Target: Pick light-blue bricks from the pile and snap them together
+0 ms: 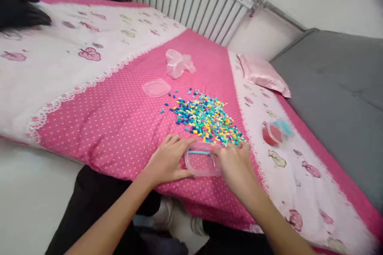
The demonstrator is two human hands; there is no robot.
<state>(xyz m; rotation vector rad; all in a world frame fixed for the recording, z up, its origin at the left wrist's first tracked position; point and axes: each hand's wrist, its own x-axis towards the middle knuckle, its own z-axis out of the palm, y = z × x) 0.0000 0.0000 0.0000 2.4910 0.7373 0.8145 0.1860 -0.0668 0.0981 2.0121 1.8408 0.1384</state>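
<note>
"Clear plastic came first. What lay left of the pile (209, 116)?"

"A lid (156, 87), flat on the pink cloth (119, 127). Next, on the pile's near left, the left hand (169, 161) held the left end of the box (202, 165) between thumb and fingers."

"And the step in hand?"

"Setting small pieces in line, I judged, since a turquoise strip (197, 152) ran straight along the box's far side. The next move seemed to call for a steady left hold and a light right touch, lest the strip be knocked askew."

"How did the box look?"

"Shallow, see-through and round-cornered, just on the pile's near side, white dots showing through it. Whether the strip was one rod or a row of beads, I couldn't tell."

"The right hand (235, 163)?"

"On the pile's near right, apart from the left, bent over the box's right end, thumb tip by the strip. Whether it pinched anything, I couldn't tell."

"And right of the pile?"

"A red-and-blue bundle (271, 134), blurred."
</note>
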